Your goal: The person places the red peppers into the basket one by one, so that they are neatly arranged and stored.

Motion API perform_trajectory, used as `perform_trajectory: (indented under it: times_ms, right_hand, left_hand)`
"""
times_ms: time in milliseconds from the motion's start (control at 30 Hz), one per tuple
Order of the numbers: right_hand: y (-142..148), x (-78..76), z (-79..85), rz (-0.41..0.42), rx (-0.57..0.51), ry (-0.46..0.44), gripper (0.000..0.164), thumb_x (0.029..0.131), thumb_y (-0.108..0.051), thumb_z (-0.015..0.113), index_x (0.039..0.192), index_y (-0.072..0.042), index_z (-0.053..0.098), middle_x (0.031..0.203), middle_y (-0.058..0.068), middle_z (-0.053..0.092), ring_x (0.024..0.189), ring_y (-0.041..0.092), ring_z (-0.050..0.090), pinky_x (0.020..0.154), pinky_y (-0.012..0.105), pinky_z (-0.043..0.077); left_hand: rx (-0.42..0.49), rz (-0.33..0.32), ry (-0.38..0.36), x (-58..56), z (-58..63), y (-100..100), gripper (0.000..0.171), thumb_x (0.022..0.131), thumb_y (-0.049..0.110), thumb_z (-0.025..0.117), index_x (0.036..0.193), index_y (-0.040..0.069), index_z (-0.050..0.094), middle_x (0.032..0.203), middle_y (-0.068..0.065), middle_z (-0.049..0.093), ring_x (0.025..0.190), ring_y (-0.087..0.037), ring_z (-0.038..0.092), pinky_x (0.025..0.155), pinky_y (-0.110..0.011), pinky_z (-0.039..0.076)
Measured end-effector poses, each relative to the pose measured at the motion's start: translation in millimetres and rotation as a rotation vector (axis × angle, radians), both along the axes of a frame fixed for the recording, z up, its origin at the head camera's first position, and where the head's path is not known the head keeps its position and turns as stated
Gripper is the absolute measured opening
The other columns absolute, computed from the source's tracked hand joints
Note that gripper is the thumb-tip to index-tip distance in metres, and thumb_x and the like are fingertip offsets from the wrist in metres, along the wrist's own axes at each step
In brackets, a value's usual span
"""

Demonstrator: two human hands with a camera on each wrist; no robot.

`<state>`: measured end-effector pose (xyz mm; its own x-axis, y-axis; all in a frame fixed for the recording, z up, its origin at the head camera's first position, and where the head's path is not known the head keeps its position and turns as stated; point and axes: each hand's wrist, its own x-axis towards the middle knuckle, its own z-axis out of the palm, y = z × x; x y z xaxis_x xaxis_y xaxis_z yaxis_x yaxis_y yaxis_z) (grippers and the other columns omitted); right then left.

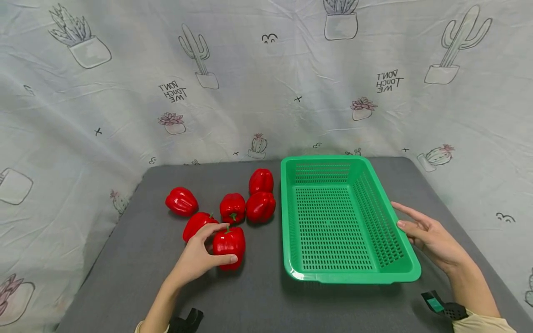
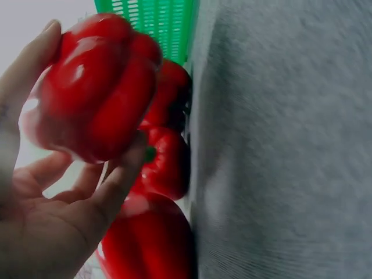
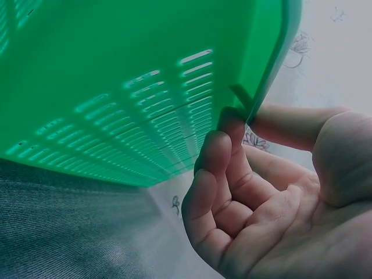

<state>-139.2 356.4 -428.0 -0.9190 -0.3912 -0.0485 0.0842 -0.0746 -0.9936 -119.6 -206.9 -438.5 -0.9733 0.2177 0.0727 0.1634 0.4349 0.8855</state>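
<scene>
A glossy red bell pepper [image 1: 230, 247] with a green stem is held between the thumb and fingers of my left hand [image 1: 195, 259]. Seen from the left wrist, that bell pepper [image 2: 96, 87] is up in the fingers, with other peppers behind it. On the right, the thumb of my right hand [image 1: 437, 243] lies over the rim of a green plastic basket [image 1: 350, 277]. The right wrist view has the fingers [image 3: 212, 154] curled under the rim of the basket [image 3: 87, 64], pinching it against the thumb. Nothing lies inside the basket.
Several other red bell peppers lie left of the basket, among them one at the far left [image 1: 181, 201], one beside the left hand [image 1: 199, 224] and one at the back [image 1: 261, 180]. Grey cloth [image 1: 137, 259] covers the table. A cactus-print curtain [image 1: 250, 83] hangs behind.
</scene>
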Motion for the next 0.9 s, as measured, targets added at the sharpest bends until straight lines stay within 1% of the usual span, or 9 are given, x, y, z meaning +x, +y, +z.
perform_trajectory:
  times_ms: [100, 200, 300, 400, 533, 600, 700, 833, 900]
  right_hand:
    - [0, 0.6, -0.7, -0.006, -0.005, -0.001, 0.057, 0.105, 0.001, 0.040, 0.157, -0.009, 0.019, 0.107, 0.023, 0.068, 0.086, 0.026, 0.071, 0.076, 0.040, 0.057]
    - [1, 0.6, -1.7, -0.005, -0.012, -0.003, 0.057, 0.105, 0.001, 0.040, 0.157, -0.010, 0.019, 0.108, 0.026, 0.067, 0.088, 0.029, 0.071, 0.076, 0.041, 0.057]
    - [1, 0.3, -2.5, 0.002, -0.021, -0.003, 0.057, 0.105, 0.001, 0.039, 0.157, -0.010, 0.019, 0.107, 0.027, 0.067, 0.088, 0.030, 0.071, 0.076, 0.041, 0.057]
    - [0, 0.2, -3.1, 0.004, -0.036, -0.008, 0.057, 0.105, 0.001, 0.039, 0.158, -0.010, 0.018, 0.109, 0.026, 0.067, 0.090, 0.030, 0.070, 0.076, 0.041, 0.057]
    - [-1, 0.5, -2.3, 0.005, -0.050, -0.012, 0.058, 0.105, 0.001, 0.039, 0.157, -0.009, 0.018, 0.112, 0.024, 0.067, 0.091, 0.029, 0.070, 0.076, 0.040, 0.057]
    - [-2, 0.7, -2.0, 0.002, -0.048, -0.009, 0.058, 0.105, 0.001, 0.039, 0.157, -0.008, 0.017, 0.111, 0.024, 0.067, 0.091, 0.028, 0.071, 0.076, 0.040, 0.057]
    - [-2, 0.8, -1.6, -0.009, -0.040, -0.009, 0.058, 0.105, 0.001, 0.040, 0.157, -0.008, 0.017, 0.110, 0.024, 0.067, 0.091, 0.030, 0.070, 0.075, 0.040, 0.057]
    - [-2, 1.0, -1.3, -0.013, -0.032, -0.009, 0.058, 0.105, 0.000, 0.040, 0.157, -0.009, 0.017, 0.110, 0.025, 0.067, 0.092, 0.032, 0.070, 0.076, 0.041, 0.057]
    - [-2, 1.3, -1.0, -0.010, -0.038, -0.009, 0.058, 0.105, 0.001, 0.040, 0.158, -0.009, 0.017, 0.109, 0.025, 0.068, 0.091, 0.031, 0.070, 0.076, 0.041, 0.057]
  left_hand:
    - [0.009, -0.004, 0.056, -1.2, 8.4, 5, 0.072, 0.071, 0.032, 0.090, 0.134, 0.024, 0.057, 0.126, 0.006, 0.053, 0.116, -0.022, 0.047, 0.079, -0.038, 0.055]
    - [0.018, -0.012, 0.103, -4.0, 19.4, 12, 0.072, 0.072, 0.032, 0.090, 0.135, 0.026, 0.057, 0.127, 0.008, 0.052, 0.118, -0.021, 0.046, 0.079, -0.042, 0.055]
    - [0.034, -0.021, 0.143, -9.7, 30.8, 21, 0.072, 0.072, 0.028, 0.089, 0.136, 0.025, 0.056, 0.129, 0.008, 0.051, 0.118, -0.020, 0.046, 0.080, -0.044, 0.055]
    - [0.064, -0.034, 0.172, -16.6, 41.4, 34, 0.071, 0.073, 0.025, 0.089, 0.136, 0.027, 0.057, 0.131, 0.007, 0.049, 0.119, -0.021, 0.047, 0.082, -0.044, 0.055]
    - [0.091, -0.048, 0.188, -24.1, 54.0, 51, 0.071, 0.073, 0.024, 0.088, 0.135, 0.033, 0.056, 0.133, 0.008, 0.049, 0.118, -0.021, 0.048, 0.082, -0.043, 0.055]
    - [0.086, -0.046, 0.194, -27.0, 59.4, 59, 0.072, 0.072, 0.027, 0.089, 0.136, 0.033, 0.055, 0.133, 0.009, 0.050, 0.117, -0.021, 0.049, 0.081, -0.042, 0.055]
    - [0.085, -0.038, 0.188, -31.4, 65.6, 69, 0.074, 0.072, 0.031, 0.089, 0.137, 0.031, 0.054, 0.132, 0.010, 0.051, 0.116, -0.021, 0.050, 0.079, -0.040, 0.056]
    - [0.109, -0.037, 0.177, -37.3, 72.4, 80, 0.073, 0.072, 0.035, 0.088, 0.137, 0.030, 0.054, 0.131, 0.010, 0.052, 0.115, -0.024, 0.051, 0.077, -0.040, 0.057]
    - [0.118, -0.044, 0.182, -40.6, 75.4, 86, 0.072, 0.073, 0.036, 0.088, 0.137, 0.031, 0.054, 0.130, 0.010, 0.052, 0.114, -0.024, 0.051, 0.076, -0.039, 0.057]
